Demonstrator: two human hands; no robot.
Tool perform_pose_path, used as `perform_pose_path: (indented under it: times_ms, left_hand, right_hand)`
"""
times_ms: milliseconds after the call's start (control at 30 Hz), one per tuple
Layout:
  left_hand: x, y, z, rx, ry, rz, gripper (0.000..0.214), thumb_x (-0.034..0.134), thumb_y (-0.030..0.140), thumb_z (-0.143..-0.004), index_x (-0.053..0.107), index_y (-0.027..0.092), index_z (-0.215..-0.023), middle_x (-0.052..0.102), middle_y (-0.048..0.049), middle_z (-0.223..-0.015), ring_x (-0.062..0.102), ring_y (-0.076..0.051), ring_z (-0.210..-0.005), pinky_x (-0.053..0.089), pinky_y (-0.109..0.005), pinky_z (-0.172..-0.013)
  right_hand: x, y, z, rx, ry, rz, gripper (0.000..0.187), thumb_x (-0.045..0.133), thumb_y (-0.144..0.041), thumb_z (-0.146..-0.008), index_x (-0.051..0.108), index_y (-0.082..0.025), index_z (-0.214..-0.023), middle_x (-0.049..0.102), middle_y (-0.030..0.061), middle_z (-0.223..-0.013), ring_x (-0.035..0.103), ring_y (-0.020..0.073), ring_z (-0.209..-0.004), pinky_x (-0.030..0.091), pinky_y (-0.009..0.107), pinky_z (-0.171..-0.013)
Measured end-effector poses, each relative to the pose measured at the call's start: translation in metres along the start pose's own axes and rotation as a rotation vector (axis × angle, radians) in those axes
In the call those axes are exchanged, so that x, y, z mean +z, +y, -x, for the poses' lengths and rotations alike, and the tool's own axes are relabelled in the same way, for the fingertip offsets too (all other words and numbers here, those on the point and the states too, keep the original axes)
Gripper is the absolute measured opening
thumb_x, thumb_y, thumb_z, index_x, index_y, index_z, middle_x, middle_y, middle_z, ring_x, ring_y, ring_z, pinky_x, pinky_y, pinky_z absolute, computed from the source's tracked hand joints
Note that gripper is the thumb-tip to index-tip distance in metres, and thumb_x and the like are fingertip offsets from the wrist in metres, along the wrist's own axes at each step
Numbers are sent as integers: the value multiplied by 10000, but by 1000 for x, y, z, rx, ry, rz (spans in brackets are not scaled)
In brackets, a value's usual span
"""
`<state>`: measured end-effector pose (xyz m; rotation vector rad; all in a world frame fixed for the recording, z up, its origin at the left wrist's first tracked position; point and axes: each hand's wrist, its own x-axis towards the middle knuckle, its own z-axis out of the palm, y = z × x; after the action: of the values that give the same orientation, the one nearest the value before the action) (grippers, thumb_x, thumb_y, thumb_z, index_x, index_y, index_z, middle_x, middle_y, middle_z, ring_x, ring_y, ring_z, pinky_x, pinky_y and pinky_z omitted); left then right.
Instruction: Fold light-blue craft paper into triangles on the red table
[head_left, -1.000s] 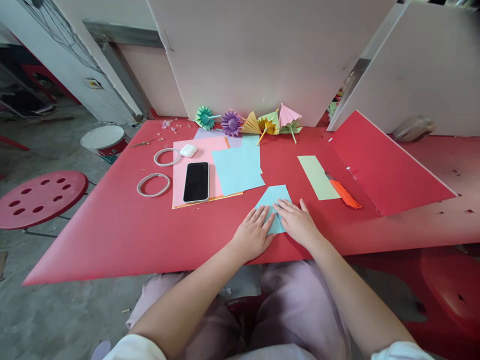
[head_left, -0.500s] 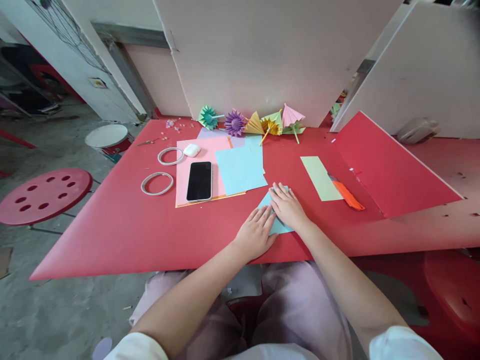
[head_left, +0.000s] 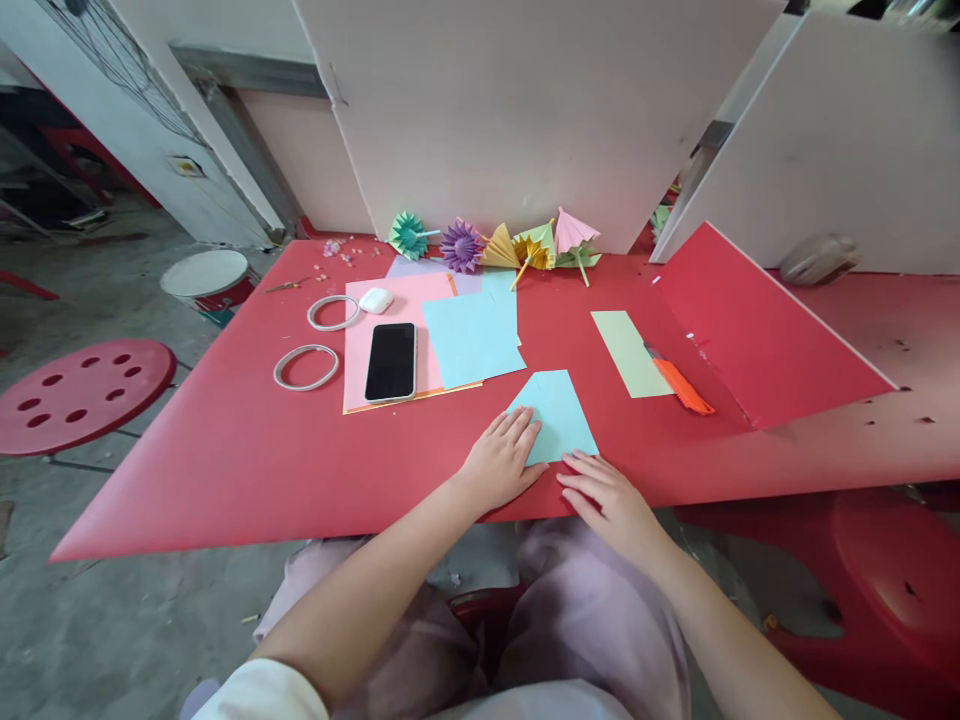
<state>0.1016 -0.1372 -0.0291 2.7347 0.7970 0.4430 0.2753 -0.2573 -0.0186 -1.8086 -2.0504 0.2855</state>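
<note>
A folded light-blue sheet of paper (head_left: 559,415) lies flat near the front edge of the red table. My left hand (head_left: 504,458) rests on its left side, fingers stretched out and flat. At the paper's lower right edge is my right hand (head_left: 606,497), palm down with its fingers apart; the fingertips are at the edge and grip nothing. Farther back, a larger light-blue sheet (head_left: 476,335) overlaps pink sheets (head_left: 360,370). A pale green strip (head_left: 628,352) lies to the right, beside an orange utility knife (head_left: 684,387).
A phone (head_left: 391,362), a white earbud case (head_left: 376,300) and two tape rolls (head_left: 306,368) lie on the left. Several folded paper umbrellas (head_left: 461,245) line the wall. A red board (head_left: 772,330) stands tilted on the right. A red stool (head_left: 86,393) is left of the table (head_left: 247,480).
My right hand has slid from the paper's top toward me to its lower right edge, uncovering the sheet. My left hand stays on the paper. The view has shifted slightly.
</note>
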Motion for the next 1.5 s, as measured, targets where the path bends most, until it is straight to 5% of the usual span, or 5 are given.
perform_pose_path:
  times_ms: [200, 433, 700, 1300, 1500]
  left_hand:
    - [-28, -13, -54, -118, -108, 28, 265, 405, 306, -892, 625, 171, -954, 635, -114, -977, 597, -237, -944, 453, -337, -795]
    - [-2, -12, -85, -395, -43, -102, 240, 334, 102, -877, 555, 124, -968, 608, -119, -877, 595, -226, -863, 450, -306, -697]
    - [2, -9, -83, -436, -80, -133, 224, 325, 154, -904, 539, 155, -972, 594, -90, -887, 582, -203, -881, 444, -286, -717]
    - [6, -9, -83, -386, -102, -188, 265, 314, 144, -893, 554, 121, -1003, 603, -104, -862, 595, -220, -833, 450, -311, -681]
    - [9, -10, -84, -377, -116, -205, 283, 312, 143, -892, 539, 112, -1060, 607, -113, -864, 608, -231, -831, 449, -320, -675]
  right_hand:
    - [-23, 38, -64, 217, 172, -221, 289, 439, -371, -859, 618, -236, -1042, 625, 55, -1090, 569, 186, -1025, 478, 362, -872]
    - [10, 68, -135, 258, 175, 49, 378, 426, -382, -859, 563, -190, -1154, 468, 112, -1319, 325, 274, -1273, 290, 463, -1018]
    - [26, 62, -140, 214, 320, 119, 253, 440, -392, -856, 604, -203, -896, 601, 84, -1068, 480, 240, -1067, 347, 382, -906]
    - [19, 47, -146, 318, 242, 261, 377, 435, -519, -829, 597, -210, -973, 596, 81, -912, 529, 201, -827, 332, 301, -700]
    - [2, 43, -142, 587, 121, 26, 488, 318, -641, -807, 568, -242, -936, 641, 34, -832, 571, 195, -758, 340, 277, -595]
